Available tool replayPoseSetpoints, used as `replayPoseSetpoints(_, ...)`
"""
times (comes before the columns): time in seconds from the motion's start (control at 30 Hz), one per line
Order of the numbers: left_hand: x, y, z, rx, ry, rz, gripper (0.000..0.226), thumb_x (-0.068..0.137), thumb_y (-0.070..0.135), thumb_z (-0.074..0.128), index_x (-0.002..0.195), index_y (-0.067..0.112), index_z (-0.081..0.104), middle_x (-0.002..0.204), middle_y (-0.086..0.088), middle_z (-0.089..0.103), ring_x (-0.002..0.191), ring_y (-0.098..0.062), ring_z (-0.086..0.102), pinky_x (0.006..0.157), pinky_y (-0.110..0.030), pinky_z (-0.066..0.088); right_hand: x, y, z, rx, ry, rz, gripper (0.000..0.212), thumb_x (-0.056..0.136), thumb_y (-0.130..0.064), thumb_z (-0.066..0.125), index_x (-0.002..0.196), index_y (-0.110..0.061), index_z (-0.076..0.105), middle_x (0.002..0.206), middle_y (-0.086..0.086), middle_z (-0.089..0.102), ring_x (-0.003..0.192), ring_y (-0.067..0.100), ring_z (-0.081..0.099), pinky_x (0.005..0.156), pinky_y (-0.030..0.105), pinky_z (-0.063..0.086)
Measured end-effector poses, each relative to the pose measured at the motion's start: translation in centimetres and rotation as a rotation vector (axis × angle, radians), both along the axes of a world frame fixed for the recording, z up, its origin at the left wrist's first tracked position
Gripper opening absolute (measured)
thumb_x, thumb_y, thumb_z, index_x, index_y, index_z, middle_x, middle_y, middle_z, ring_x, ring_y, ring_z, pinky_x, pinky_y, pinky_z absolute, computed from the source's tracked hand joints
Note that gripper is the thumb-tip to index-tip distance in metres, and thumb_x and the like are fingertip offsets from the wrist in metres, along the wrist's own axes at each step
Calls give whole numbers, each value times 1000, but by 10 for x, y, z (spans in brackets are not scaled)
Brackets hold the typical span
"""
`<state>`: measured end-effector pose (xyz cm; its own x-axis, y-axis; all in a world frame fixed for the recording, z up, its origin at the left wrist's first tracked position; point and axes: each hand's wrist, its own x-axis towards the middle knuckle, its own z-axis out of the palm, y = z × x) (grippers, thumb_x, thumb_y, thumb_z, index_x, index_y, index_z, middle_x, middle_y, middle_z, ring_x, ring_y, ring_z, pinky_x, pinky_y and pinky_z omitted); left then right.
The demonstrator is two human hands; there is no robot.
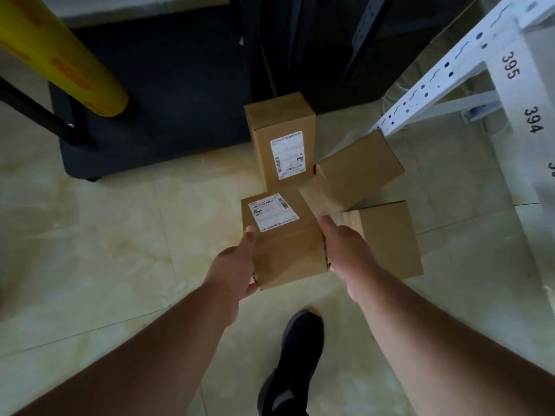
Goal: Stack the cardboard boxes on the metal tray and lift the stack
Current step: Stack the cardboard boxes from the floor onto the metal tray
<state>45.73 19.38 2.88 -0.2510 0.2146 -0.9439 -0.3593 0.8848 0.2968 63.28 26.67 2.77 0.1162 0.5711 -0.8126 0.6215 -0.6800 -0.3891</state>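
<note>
Pale tiled floor (90,235): cardboard boxes (387,238) clustered; dark cabinet (150,100), black shoe (297,355).

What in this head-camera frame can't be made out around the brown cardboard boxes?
- Metal tray: none in view; boxes sit on the pale tiled floor.
- White labels on the held brown cardboard box and the upright labelled box: print blurred.
- Fingers of the left hand and right hand: hidden behind the held box.
- Plain right-hand box: near corner covered by the right hand.
</note>
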Motion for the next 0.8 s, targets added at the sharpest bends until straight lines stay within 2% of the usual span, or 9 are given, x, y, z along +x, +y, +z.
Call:
replayPoseSetpoints(0.13,-38,-26,8,22,81,0,25,98,50,60,89,28,64,108,-5,70,103,-27,69,91,-47,61,-38,-25,6,37,27,-8,51,91,-63,49,84,-14,60,95,15,67,89,33,66,70,37,44)
replayPoseSetpoints(0.2,-60,-44,13,56,111,-11,22,93,48,63,85,29,69,100,-2,73,102,-28,70,97,-51,57,-59,-38,12,48,44,-10,43,91,-52,55,77,-11,57,81,11,62,75,29,61,63,34,39)
replayPoseSetpoints(0.33,-104,-79,30,97,120,-2,23,71,56,60,81,44,77,97,5,77,101,-24,71,100,-49,56,-105,-65,22,61,142,22,32,70,-51,51,69,-19,55,68,3,53,68,20,51,68,36,41)
replayPoseSetpoints(0.4,-129,-94,40,125,116,9,18,71,53,59,79,55,75,92,10,78,102,-22,71,101,-48,56,-128,-76,27,49,179,62,32,66,-49,47,68,-19,56,71,7,49,72,21,47,70,40,40)
replayPoseSetpoints(0.47,-152,-108,50,143,119,13,18,72,50,59,76,59,74,84,17,77,102,-20,70,102,-46,55,-151,-87,36,29,206,50,38,66,-48,51,69,-10,57,71,9,51,73,22,48,71,50,50)
replayPoseSetpoints(0.53,-177,-122,59,155,127,16,18,73,50,60,75,60,74,86,17,78,103,-19,70,104,-45,54,-172,-99,44,43,218,58,54,69,-51,57,82,2,60,74,18,62,73,26,59,89,65,55)
replayPoseSetpoints(0.57,-191,-130,63,158,136,14,16,72,51,61,76,61,73,91,16,78,104,-18,70,104,-45,53,-183,-106,49,57,226,60,56,70,-54,60,88,-1,65,80,21,69,77,31,67,93,66,54)
replayPoseSetpoints(0.67,-227,-152,74,179,146,16,15,74,52,62,78,62,73,95,17,78,105,-15,70,106,-44,52,-216,-126,65,83,234,79,45,79,-61,62,90,-21,79,90,6,80,95,30,76,97,56,56)
replayPoseSetpoints(0.8,-262,-176,91,198,146,1,20,90,43,62,83,57,75,95,21,77,106,-12,68,106,-42,51,-253,-151,82,109,220,80,60,79,-65,62,96,-9,76,96,13,79,98,34,74,97,54,57)
